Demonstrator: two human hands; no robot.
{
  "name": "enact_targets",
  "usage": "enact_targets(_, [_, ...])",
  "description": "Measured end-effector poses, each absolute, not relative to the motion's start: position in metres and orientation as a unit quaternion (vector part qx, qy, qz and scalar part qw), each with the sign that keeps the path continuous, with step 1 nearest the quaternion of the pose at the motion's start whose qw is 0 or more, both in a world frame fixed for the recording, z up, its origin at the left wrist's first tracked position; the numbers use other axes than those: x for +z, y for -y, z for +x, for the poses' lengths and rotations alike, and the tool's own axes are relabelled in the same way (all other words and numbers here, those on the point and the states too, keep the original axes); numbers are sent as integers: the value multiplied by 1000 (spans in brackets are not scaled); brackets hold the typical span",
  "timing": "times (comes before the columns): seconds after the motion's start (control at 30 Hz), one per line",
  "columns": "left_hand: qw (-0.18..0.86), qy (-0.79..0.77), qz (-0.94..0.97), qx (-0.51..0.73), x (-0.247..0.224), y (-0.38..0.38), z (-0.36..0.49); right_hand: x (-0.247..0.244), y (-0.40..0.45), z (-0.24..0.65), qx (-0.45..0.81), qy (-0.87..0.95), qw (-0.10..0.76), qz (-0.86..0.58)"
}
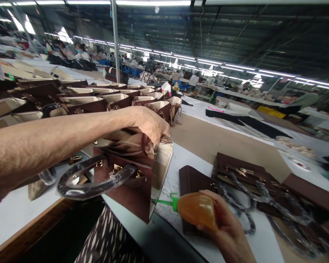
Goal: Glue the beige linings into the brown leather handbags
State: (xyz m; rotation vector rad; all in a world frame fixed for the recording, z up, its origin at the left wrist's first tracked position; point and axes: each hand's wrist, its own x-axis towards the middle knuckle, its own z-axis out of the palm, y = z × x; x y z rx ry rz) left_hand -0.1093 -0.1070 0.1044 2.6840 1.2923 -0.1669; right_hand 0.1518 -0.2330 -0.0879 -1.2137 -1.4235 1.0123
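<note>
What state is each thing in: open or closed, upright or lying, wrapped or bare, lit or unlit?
Squeeze bottle: held tilted, amber contents
Nearest bag: open at one side
Its handle: plastic-wrapped
Bags behind: standing, open
Bags to the right: lying down, handles plastic-wrapped
Ceiling lights: lit

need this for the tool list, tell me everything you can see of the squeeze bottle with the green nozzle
The squeeze bottle has a rounded, glossy, see-through body that looks like plastic and shows amber-orange. A green cap carries a long, thin green nozzle. The right hand grips its base end, holding it nearly sideways. The nozzle tip points at the lower side edge of the brown handbag; whether they touch is unclear. No label shows.
</note>
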Motion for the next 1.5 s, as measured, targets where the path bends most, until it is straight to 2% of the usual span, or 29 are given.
enact_targets(0.1, [28, -386, 917, -96, 113, 120, -114, -88, 227, 144, 453, 534, 499, -511])
enact_targets(0.23, [-103, -462, 880, -37, 103, 136, -122, -86, 213, 138, 466, 513, 511, -509])
enact_targets(0.53, [-153, -496, 854, 27, 37, 154, -137, -78, 192, 134, 349, 594, 465, -555])
enact_targets(0.97, [-73, -506, 860, 7, 43, 177, -137, -68, 185, 128, 244, 673, 462, -524])
enact_targets(1.5, [-77, -540, 836, 55, 17, 210, -139, -73, 191, 133, 290, 685, 377, -552])
